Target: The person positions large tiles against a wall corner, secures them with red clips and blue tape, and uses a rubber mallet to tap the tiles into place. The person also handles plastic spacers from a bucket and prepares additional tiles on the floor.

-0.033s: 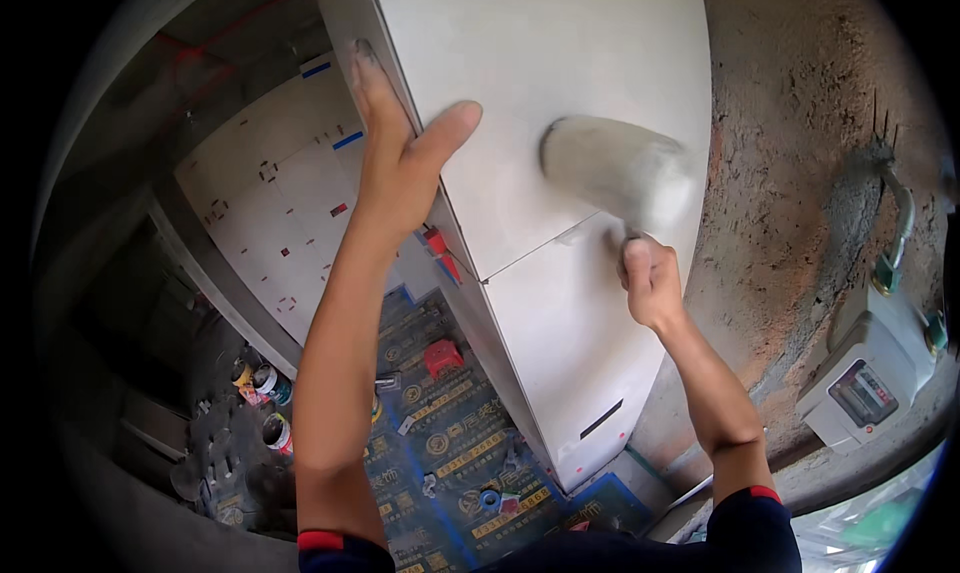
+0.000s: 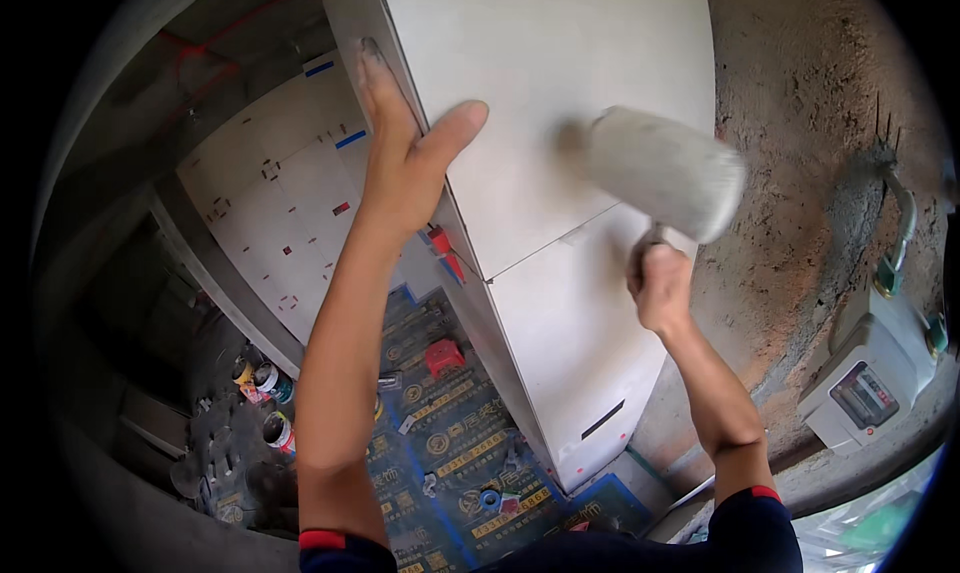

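Note:
My right hand [image 2: 662, 285] is closed round the handle of a rubber mallet with a thick pale grey head [image 2: 668, 173]. The mallet head is raised off a large white tile [image 2: 540, 63], slightly blurred by motion. My left hand [image 2: 408, 158] lies open at the tile's left edge, its thumb over the front face and its fingers stretched along the narrow side. Below a thin joint sits a second white tile [image 2: 580, 343], with a dark slot near its foot. A red tile wedge [image 2: 447, 253] sticks out at the side by the joint.
A grey meter box [image 2: 862, 388] with a pipe hangs on the rough plaster wall [image 2: 780, 193] at right. Printed protective sheeting [image 2: 440, 443] covers the floor, bearing a red box [image 2: 444, 357] and a blue tape roll [image 2: 489, 500]. Buckets [image 2: 272, 381] stand at left.
The mallet has swung right and back from the upper tile, and my right hand has shifted slightly right with it. My left hand keeps its place on the edge.

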`<state>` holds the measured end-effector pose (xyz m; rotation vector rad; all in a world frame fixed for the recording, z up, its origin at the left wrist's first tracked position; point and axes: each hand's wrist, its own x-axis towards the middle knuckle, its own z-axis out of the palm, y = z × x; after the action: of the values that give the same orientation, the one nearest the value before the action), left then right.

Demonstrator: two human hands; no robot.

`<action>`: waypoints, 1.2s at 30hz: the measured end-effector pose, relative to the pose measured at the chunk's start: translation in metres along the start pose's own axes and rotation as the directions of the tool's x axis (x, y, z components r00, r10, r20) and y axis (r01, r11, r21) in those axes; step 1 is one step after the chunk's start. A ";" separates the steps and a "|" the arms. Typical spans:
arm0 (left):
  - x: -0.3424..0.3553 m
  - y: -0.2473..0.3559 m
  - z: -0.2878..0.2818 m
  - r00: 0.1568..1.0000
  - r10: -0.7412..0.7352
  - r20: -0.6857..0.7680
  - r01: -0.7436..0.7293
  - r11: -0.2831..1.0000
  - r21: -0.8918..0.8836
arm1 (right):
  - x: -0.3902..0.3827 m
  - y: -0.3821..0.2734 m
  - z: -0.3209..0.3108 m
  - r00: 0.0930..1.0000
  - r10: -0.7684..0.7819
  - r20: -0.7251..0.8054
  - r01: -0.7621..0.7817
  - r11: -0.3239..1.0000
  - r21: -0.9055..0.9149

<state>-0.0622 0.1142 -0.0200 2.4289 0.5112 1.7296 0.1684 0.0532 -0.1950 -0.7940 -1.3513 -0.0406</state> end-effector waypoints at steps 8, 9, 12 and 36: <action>0.005 -0.003 0.002 0.999 0.051 -0.001 -0.051 0.998 -0.038 | 0.018 0.006 -0.009 0.984 0.170 0.058 -0.167 0.985 -0.050; 0.007 -0.003 0.002 0.999 0.050 -0.005 -0.050 0.998 -0.028 | 0.023 0.006 -0.016 0.973 0.221 0.068 -0.219 0.975 -0.030; 0.002 -0.003 0.001 1.000 0.007 0.004 -0.007 0.999 0.032 | 0.025 -0.008 -0.027 0.962 0.269 0.042 -0.260 0.954 -0.147; 0.002 0.000 0.001 0.999 0.049 0.015 -0.050 0.997 0.064 | -0.002 0.000 -0.003 0.998 0.069 0.003 -0.068 0.993 -0.096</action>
<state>-0.0611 0.1146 -0.0186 2.5161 0.5171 1.7403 0.1707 0.0507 -0.1972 -0.9215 -1.3351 -0.0492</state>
